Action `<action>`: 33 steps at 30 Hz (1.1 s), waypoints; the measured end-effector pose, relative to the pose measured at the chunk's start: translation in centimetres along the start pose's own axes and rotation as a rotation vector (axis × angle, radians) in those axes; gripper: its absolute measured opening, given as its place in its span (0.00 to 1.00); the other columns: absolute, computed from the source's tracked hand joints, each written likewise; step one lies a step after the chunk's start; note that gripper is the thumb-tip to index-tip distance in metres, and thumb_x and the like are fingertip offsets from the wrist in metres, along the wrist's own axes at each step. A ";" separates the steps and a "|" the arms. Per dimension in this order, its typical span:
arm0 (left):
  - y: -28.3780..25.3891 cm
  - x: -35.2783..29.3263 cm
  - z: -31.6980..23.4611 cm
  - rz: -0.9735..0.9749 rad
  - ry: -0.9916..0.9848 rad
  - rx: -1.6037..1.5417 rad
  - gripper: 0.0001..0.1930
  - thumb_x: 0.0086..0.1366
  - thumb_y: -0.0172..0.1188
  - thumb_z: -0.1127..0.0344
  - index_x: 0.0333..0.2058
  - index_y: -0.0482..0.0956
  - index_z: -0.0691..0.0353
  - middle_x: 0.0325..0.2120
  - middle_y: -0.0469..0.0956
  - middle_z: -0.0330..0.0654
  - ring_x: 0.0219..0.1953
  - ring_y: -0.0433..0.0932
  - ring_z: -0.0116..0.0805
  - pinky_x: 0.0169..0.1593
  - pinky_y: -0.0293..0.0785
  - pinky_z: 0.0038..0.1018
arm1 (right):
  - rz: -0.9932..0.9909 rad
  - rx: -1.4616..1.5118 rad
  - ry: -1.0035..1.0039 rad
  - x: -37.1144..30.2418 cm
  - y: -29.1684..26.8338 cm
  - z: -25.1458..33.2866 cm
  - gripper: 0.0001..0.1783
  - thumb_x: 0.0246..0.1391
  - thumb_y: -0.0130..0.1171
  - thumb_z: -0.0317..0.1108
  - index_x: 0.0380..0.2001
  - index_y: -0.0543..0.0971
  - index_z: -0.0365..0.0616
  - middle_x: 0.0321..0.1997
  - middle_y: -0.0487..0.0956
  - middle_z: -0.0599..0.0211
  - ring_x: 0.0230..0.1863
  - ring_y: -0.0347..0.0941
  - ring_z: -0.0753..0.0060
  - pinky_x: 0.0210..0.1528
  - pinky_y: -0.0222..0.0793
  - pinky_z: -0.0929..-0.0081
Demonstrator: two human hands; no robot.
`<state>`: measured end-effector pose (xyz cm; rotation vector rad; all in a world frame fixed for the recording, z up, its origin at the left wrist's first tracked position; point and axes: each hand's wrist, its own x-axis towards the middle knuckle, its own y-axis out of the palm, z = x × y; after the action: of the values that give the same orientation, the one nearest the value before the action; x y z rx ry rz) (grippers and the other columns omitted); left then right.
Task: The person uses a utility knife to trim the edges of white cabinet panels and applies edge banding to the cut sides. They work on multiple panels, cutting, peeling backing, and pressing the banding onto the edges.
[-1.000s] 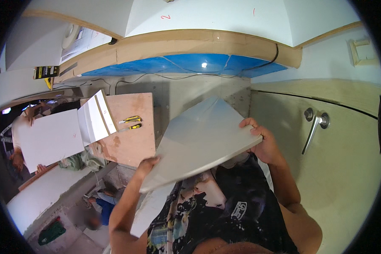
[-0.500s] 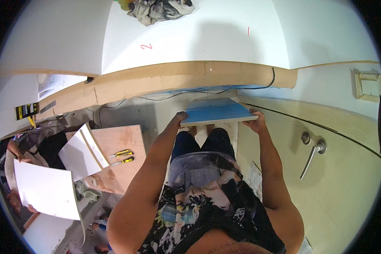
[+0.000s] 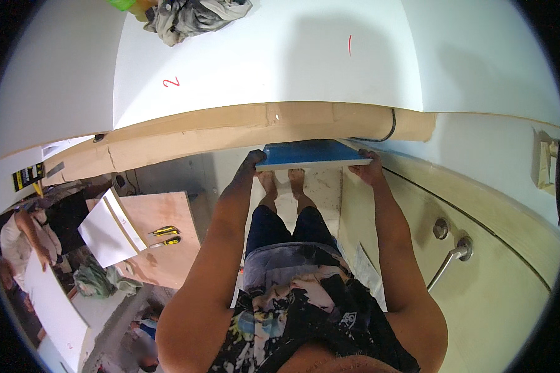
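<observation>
Both my hands hold a flat blue board [image 3: 317, 151] with a pale front edge, out in front of me at full arm's length. On its left end, my left hand [image 3: 252, 163] is closed with the thumb on top. My right hand [image 3: 367, 168] grips the opposite end. The board's far side lies right beside the brown-covered front edge [image 3: 242, 127] of a white surface; in this view I cannot tell whether they touch. Below the board, my bare feet show on the floor.
A crumpled grey cloth [image 3: 196, 17] lies on the white surface [image 3: 261, 68]. To the right stands a pale door with a metal handle [image 3: 451, 261]. At left, white panels and two yellow-black cutters [image 3: 166, 231] rest on a wooden board [image 3: 174, 267]; another person [image 3: 28, 239] handles a white sheet [image 3: 50, 304].
My hands have carried the blue board forward, toward the brown edge, and its far part is now less visible. At left, the other person's white sheet has tilted and moved lower.
</observation>
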<state>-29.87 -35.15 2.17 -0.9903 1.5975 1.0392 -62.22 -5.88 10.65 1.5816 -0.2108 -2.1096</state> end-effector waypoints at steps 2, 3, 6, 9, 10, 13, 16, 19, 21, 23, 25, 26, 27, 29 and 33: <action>0.5 0.2 -1.0 -0.006 -0.015 -0.079 0.28 0.69 0.50 0.44 0.58 0.66 0.59 0.44 0.78 0.52 0.37 0.81 0.48 0.45 0.78 0.47 | 0.019 -0.027 0.001 0.0 0.8 0.8 0.16 0.53 0.45 0.45 0.40 0.74 0.52 0.44 0.78 0.61 0.46 0.76 0.54 0.49 0.74 0.52; 0.9 0.3 -1.6 -0.004 -0.023 -0.117 0.28 0.69 0.50 0.44 0.58 0.66 0.59 0.44 0.78 0.52 0.37 0.81 0.48 0.45 0.78 0.47 | 0.068 -0.019 0.002 0.3 0.4 1.3 0.16 0.53 0.45 0.44 0.42 0.73 0.51 0.45 0.78 0.60 0.46 0.76 0.54 0.48 0.74 0.52; 1.6 0.4 -3.1 -0.009 -0.039 -0.218 0.29 0.69 0.49 0.44 0.59 0.65 0.59 0.44 0.78 0.53 0.38 0.81 0.49 0.45 0.77 0.48 | 0.077 -0.001 0.028 1.3 0.3 2.4 0.21 0.56 0.45 0.48 0.47 0.72 0.48 0.47 0.77 0.57 0.44 0.77 0.53 0.49 0.75 0.52; 1.7 0.3 -3.7 -0.022 -0.046 -0.319 0.29 0.70 0.48 0.44 0.59 0.64 0.59 0.45 0.78 0.53 0.38 0.81 0.49 0.45 0.77 0.49 | 0.017 0.007 0.000 1.1 2.1 2.7 0.27 0.61 0.42 0.55 0.53 0.68 0.46 0.48 0.76 0.54 0.43 0.78 0.53 0.49 0.75 0.53; 1.7 0.2 -3.5 -0.028 -0.055 -0.354 0.29 0.70 0.48 0.44 0.59 0.64 0.59 0.45 0.78 0.53 0.38 0.80 0.49 0.45 0.77 0.49 | -0.006 0.010 -0.019 0.6 2.8 2.8 0.30 0.63 0.40 0.58 0.54 0.67 0.45 0.48 0.76 0.52 0.43 0.78 0.52 0.49 0.75 0.53; 1.5 -0.6 -2.9 -0.050 -0.062 -0.448 0.29 0.70 0.48 0.43 0.59 0.63 0.59 0.45 0.78 0.54 0.39 0.80 0.50 0.46 0.77 0.49 | 0.067 0.087 -0.035 0.7 2.0 2.2 0.35 0.64 0.37 0.63 0.60 0.62 0.45 0.48 0.76 0.49 0.45 0.78 0.51 0.49 0.76 0.53; -0.8 -2.0 1.2 -0.136 -0.032 -0.551 0.29 0.70 0.47 0.43 0.60 0.62 0.59 0.45 0.77 0.54 0.39 0.80 0.50 0.46 0.77 0.50 | -0.185 0.216 -0.200 0.3 2.8 -0.7 0.37 0.58 0.50 0.64 0.58 0.63 0.46 0.49 0.73 0.43 0.43 0.77 0.41 0.45 0.77 0.46; -5.6 -3.2 11.5 -0.182 0.213 -0.439 0.27 0.71 0.45 0.43 0.55 0.63 0.59 0.45 0.78 0.55 0.42 0.80 0.50 0.42 0.77 0.49 | -0.302 0.300 -0.128 1.4 -0.8 -5.6 0.39 0.59 0.52 0.63 0.61 0.61 0.46 0.52 0.71 0.42 0.49 0.75 0.41 0.47 0.74 0.43; -7.2 -6.9 15.9 -0.306 0.068 -0.268 0.30 0.67 0.51 0.39 0.54 0.66 0.59 0.40 0.80 0.51 0.37 0.81 0.46 0.38 0.77 0.45 | -0.303 0.099 -0.062 0.7 1.2 -8.5 0.42 0.58 0.54 0.62 0.65 0.58 0.45 0.56 0.69 0.39 0.55 0.71 0.38 0.54 0.68 0.39; -7.9 -12.2 18.7 -0.277 -0.004 -0.064 0.30 0.67 0.53 0.42 0.57 0.68 0.59 0.40 0.81 0.49 0.34 0.82 0.41 0.38 0.77 0.40 | -0.375 -0.256 -0.172 1.2 2.1 -10.9 0.46 0.57 0.56 0.59 0.67 0.54 0.43 0.61 0.65 0.37 0.61 0.65 0.35 0.59 0.62 0.36; -8.2 -17.4 20.1 -0.301 0.052 0.155 0.26 0.68 0.51 0.44 0.53 0.71 0.60 0.34 0.81 0.48 0.29 0.80 0.36 0.31 0.74 0.33 | -0.489 -0.773 -0.445 4.4 1.8 -13.6 0.49 0.56 0.59 0.55 0.70 0.50 0.39 0.66 0.60 0.36 0.67 0.58 0.34 0.63 0.55 0.34; -9.1 -19.2 21.3 -0.334 0.083 0.248 0.25 0.69 0.51 0.46 0.51 0.73 0.61 0.32 0.81 0.47 0.27 0.80 0.34 0.28 0.72 0.29 | -0.525 -0.935 -0.652 3.5 4.2 -13.4 0.50 0.55 0.60 0.53 0.69 0.49 0.37 0.68 0.56 0.35 0.68 0.54 0.33 0.65 0.51 0.34; -10.5 -20.8 23.1 -0.362 0.136 0.260 0.24 0.69 0.52 0.46 0.51 0.73 0.62 0.32 0.81 0.47 0.27 0.80 0.34 0.27 0.72 0.28 | -0.546 -1.094 -0.861 0.7 8.0 -12.1 0.51 0.54 0.61 0.51 0.69 0.49 0.35 0.71 0.51 0.35 0.70 0.50 0.32 0.66 0.48 0.33; -13.3 -23.4 25.1 -0.384 0.248 0.327 0.24 0.68 0.54 0.48 0.51 0.75 0.63 0.32 0.81 0.46 0.27 0.80 0.32 0.26 0.71 0.25 | -0.570 -1.398 -1.047 -3.3 13.0 -10.1 0.53 0.51 0.62 0.48 0.69 0.47 0.33 0.73 0.44 0.34 0.72 0.43 0.29 0.68 0.44 0.33; -16.0 -27.9 29.3 -0.480 0.333 0.037 0.22 0.68 0.56 0.52 0.51 0.74 0.64 0.33 0.81 0.47 0.27 0.80 0.32 0.25 0.71 0.24 | -0.555 -1.771 -0.903 -3.9 17.6 -11.5 0.58 0.45 0.64 0.50 0.70 0.46 0.35 0.74 0.37 0.32 0.72 0.36 0.23 0.68 0.41 0.31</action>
<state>-0.65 -9.03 21.09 -1.4882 1.5180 0.5322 -45.57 -17.45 17.53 -0.4053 1.4827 -1.8893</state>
